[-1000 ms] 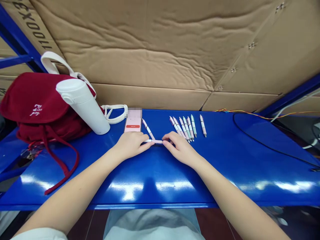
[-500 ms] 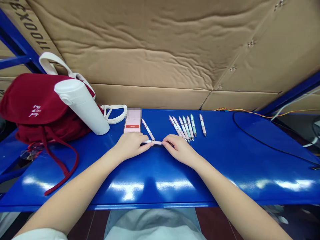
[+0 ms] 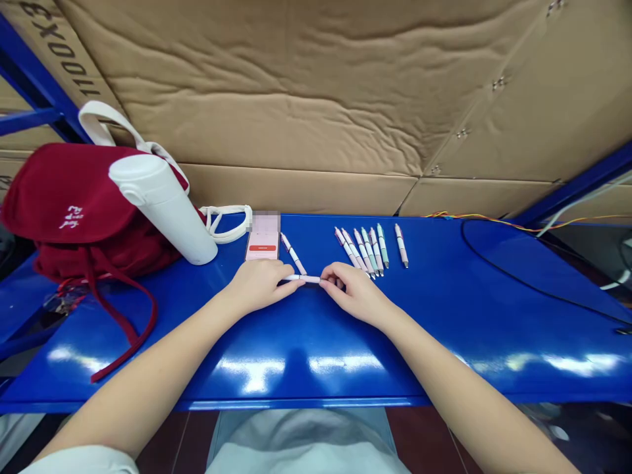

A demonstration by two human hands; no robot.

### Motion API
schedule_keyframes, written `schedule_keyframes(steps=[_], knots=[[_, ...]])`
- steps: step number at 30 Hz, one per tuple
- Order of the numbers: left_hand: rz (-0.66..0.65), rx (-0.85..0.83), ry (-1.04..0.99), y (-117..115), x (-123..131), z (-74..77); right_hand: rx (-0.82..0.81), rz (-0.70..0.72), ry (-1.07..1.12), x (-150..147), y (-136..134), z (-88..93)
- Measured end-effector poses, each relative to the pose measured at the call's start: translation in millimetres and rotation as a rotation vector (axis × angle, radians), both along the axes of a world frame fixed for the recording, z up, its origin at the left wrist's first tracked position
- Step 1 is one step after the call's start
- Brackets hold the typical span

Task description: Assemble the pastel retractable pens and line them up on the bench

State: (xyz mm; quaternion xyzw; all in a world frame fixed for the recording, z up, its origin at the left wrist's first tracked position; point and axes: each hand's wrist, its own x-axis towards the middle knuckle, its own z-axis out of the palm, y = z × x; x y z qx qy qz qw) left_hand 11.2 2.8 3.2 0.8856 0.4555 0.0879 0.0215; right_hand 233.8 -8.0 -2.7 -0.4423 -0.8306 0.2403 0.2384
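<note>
A pink and white pen (image 3: 310, 279) lies level between my two hands. The fingers of my left hand (image 3: 261, 284) are closed on its white end. My right hand (image 3: 353, 289) pinches the tip at its pink end. Just behind, another pen (image 3: 293, 253) rests slantwise on the blue table (image 3: 316, 342), beside a phone (image 3: 263, 245) with a pink screen. Several pens (image 3: 368, 251) in pink, white and green lie side by side behind my right hand, and a single pen (image 3: 401, 245) lies apart to their right.
At the left a red bag (image 3: 89, 197) carries a leaning white bottle (image 3: 165, 210), and its red cord hangs over the table. A black cable (image 3: 523, 280) runs across the right side. Cardboard (image 3: 296, 131) stands along the back.
The fingers of my right hand have shifted slightly at the pen's tip, the index finger now more bent. The whole view has moved a little. The other pens lie as before.
</note>
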Motion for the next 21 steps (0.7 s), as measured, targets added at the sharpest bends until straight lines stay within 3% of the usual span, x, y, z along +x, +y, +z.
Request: schedule_keyframes(steps=[21], knots=[[0.004,-0.015,-0.03,1.0,-2.7,6.2,0.073,-0.096,-0.038,15.6,10.0,5.4]])
